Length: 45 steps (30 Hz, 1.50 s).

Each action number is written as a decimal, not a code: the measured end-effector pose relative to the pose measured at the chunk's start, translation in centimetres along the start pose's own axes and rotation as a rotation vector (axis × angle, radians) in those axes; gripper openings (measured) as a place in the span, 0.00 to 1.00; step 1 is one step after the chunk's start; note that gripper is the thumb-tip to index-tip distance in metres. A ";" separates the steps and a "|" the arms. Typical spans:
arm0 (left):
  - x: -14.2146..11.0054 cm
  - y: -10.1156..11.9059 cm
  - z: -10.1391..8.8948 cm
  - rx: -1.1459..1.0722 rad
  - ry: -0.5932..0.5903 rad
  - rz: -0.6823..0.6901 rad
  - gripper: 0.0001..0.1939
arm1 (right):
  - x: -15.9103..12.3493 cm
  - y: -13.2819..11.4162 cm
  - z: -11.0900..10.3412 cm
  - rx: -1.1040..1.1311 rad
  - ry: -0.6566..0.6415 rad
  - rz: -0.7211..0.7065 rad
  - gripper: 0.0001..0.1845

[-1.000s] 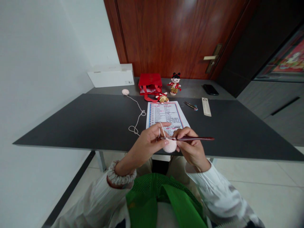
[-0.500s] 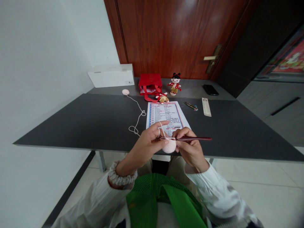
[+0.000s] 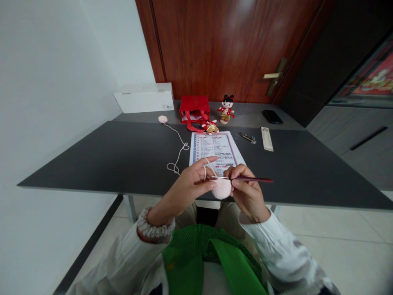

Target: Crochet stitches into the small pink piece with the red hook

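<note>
Above the table's front edge, my left hand (image 3: 196,179) pinches the side of a small pale pink crochet piece (image 3: 221,189), rounded like a cup. Pale yarn (image 3: 178,153) loops over its raised index finger and trails back across the table to a small ball of yarn (image 3: 162,119). My right hand (image 3: 248,190) is closed around a crochet hook (image 3: 256,179) with a dark red handle. The hook's thin metal shaft points left, along the top edge of the crochet piece. Whether its tip sits inside a stitch is too small to tell.
Under my hands lies a printed sheet (image 3: 211,147) on the dark table (image 3: 138,159). Behind it are a red bag (image 3: 194,104), a small doll body (image 3: 210,126) and a standing doll (image 3: 226,110). Small scissors (image 3: 247,137), a pale strip (image 3: 267,139), a phone (image 3: 272,116) and a white box (image 3: 147,98) lie around.
The crochet piece has shifted slightly right. The hook has turned a little and its shaft shows more plainly above the piece. Both hands keep their grip.
</note>
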<state>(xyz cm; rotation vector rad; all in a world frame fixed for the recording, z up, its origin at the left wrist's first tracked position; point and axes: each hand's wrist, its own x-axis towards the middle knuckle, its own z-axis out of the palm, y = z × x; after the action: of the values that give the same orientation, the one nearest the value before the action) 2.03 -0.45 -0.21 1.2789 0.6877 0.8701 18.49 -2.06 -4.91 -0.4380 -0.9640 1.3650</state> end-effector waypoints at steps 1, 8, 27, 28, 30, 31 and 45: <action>0.0 0.0 0.0 0.003 0.003 -0.007 0.31 | 0.0 0.0 0.0 0.003 0.003 -0.003 0.04; -0.1 0.4 0.0 0.124 -0.019 -0.079 0.36 | 0.2 -0.9 -0.4 -0.090 -0.050 0.074 0.06; -0.4 -0.9 -0.2 -0.061 -0.004 -0.087 0.34 | -0.1 0.2 -0.8 -0.093 -0.082 0.138 0.08; -0.5 -1.0 -0.2 -0.061 -0.008 -0.090 0.35 | -0.1 0.2 -0.8 -0.084 -0.081 0.141 0.08; -0.5 -1.0 -0.2 -0.081 -0.007 -0.092 0.35 | -0.1 0.2 -0.6 -0.065 -0.068 0.140 0.09; -0.6 -1.0 -0.2 -0.098 -0.005 -0.091 0.35 | 0.0 0.1 -0.5 -0.059 -0.059 0.139 0.09; -0.7 -0.8 0.0 -0.156 0.048 -0.120 0.36 | 0.2 0.1 0.2 -0.055 -0.026 0.131 0.09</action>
<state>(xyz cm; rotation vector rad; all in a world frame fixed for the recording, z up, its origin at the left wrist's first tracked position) 1.84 -1.11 -0.98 1.0695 0.7134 0.8416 18.26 -1.92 -4.81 -0.5332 -1.0107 1.4675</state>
